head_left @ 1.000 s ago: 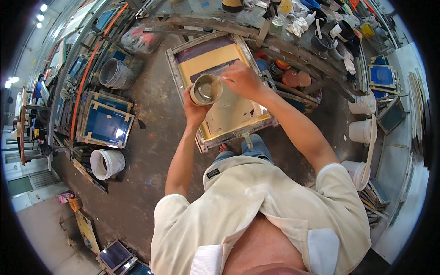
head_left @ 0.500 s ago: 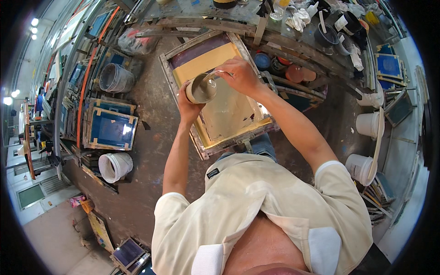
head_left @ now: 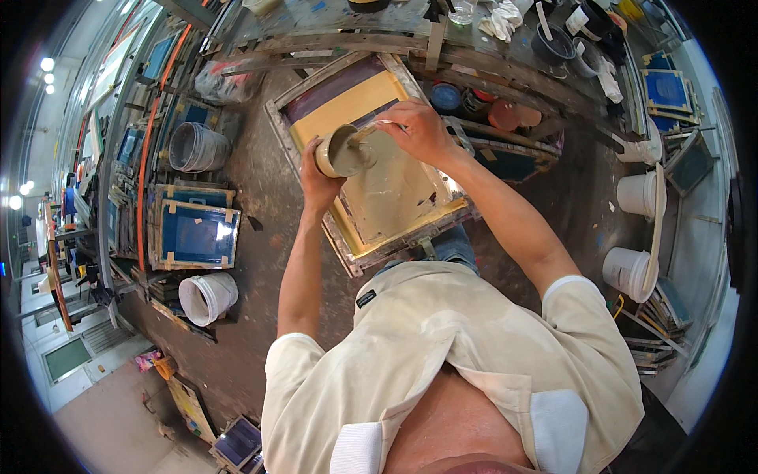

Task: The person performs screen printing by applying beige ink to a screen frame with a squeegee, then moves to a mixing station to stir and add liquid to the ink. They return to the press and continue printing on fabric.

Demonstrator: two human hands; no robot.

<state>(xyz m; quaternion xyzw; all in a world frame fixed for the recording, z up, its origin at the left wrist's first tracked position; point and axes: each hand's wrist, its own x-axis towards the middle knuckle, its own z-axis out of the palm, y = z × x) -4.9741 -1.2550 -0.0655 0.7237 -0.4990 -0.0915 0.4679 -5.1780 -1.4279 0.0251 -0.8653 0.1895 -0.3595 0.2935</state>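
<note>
My left hand (head_left: 320, 186) grips a small tub (head_left: 335, 154) of grey-beige paint-like liquid. The tub tilts to the right over a screen-printing frame (head_left: 335, 239), its mouth facing my right hand (head_left: 424, 133). In the closed fingers of that hand is a thin stirring stick (head_left: 371, 127), whose far end reaches the tub's mouth. Below, a pool of the same beige liquid (head_left: 391, 201) covers the near part of the screen. Yellow tape borders the mesh, and a dark purple strip shows at the far end. Whether liquid is flowing out is hard to tell.
A cluttered workbench (head_left: 332, 25) with dark tubs and crumpled paper stands beyond the frame. Buckets (head_left: 208, 299) and blue screens (head_left: 199, 231) are on my left. White buckets (head_left: 629, 268) line the right side. Paint cans (head_left: 446, 96) sit under the bench.
The tub has tipped further to the right, and the stick has moved with it at its mouth. My right hand stays nearly in place. The whole view has shifted slightly.
</note>
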